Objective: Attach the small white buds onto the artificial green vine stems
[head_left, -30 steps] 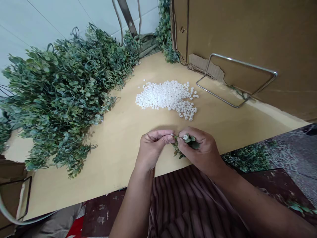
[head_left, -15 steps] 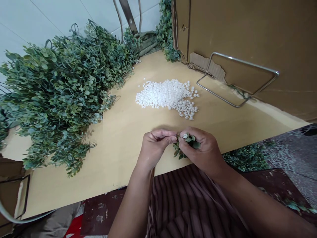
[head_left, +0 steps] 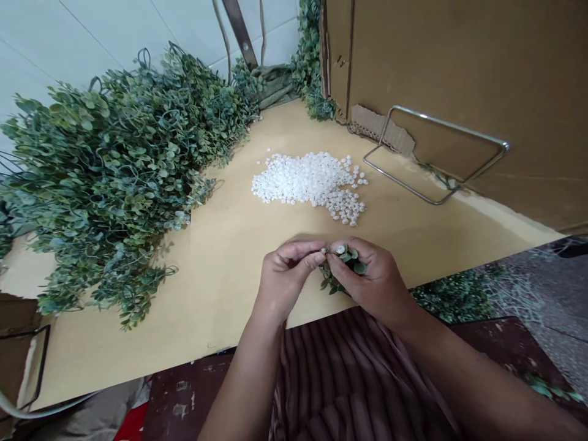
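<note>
Both hands meet above the near edge of the tan board, fingertips close together. My right hand [head_left: 374, 269] is closed around a small sprig of artificial greenery [head_left: 359, 267], whose round leaves stick out below and between the fingers. A small white piece [head_left: 340, 249] shows at its thumb and forefinger. My left hand [head_left: 287, 275] pinches a tiny pale piece [head_left: 324, 250] between thumb and forefinger, right beside the sprig's stem end. Just beyond the hands lies a heap of small white plastic pieces [head_left: 307, 180].
Bushy artificial greenery [head_left: 119, 165] piles up on the left of the tan board [head_left: 220, 263]. A bent metal wire frame [head_left: 404, 177] leans against a large cardboard box [head_left: 459, 67] at right. More greenery [head_left: 454, 294] lies below the board's right edge.
The fingertips have drawn slightly apart, and a tiny pale piece now shows at the left fingertips. The view has shifted a little. The right hand keeps its hold on the sprig.
</note>
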Demonstrator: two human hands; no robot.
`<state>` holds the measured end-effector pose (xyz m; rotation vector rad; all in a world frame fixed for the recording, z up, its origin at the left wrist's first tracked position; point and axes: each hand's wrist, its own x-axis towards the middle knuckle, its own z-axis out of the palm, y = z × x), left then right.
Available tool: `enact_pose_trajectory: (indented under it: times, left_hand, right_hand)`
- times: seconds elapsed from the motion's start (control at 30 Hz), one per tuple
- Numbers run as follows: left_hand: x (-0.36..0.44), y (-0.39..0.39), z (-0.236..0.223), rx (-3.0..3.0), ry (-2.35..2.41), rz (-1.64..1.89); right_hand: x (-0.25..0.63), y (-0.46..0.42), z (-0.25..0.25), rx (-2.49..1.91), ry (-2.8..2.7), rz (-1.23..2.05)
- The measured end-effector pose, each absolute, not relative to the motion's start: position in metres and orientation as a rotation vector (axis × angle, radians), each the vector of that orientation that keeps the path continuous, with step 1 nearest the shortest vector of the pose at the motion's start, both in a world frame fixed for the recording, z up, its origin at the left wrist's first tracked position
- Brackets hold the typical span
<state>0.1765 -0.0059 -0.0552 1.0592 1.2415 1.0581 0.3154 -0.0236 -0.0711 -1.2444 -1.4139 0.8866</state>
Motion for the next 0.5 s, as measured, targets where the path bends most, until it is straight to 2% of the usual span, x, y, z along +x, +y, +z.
enact_pose_trajectory:
  times: [0.1,0.3,0.4,0.5]
  left_hand:
    - [0.169,-0.011,-0.053,1.165,1.345,1.133]
    - [0.173,-0.013,-0.054,1.134,1.182,0.890]
    - [0.178,-0.010,-0.057,1.048,1.206,0.974]
    - [0.177,-0.008,-0.058,0.985,1.214,1.040]
  right_hand:
    - [0.317,-0.022,-0.072,-1.206,-1.372,0.900]
    - [0.317,-0.024,-0.073,-1.147,-1.286,0.926]
    - [0.328,-0.029,-0.067,-0.974,-1.313,1.101]
    - [0.351,-0.030,-0.056,-0.584,-1.506,1.381]
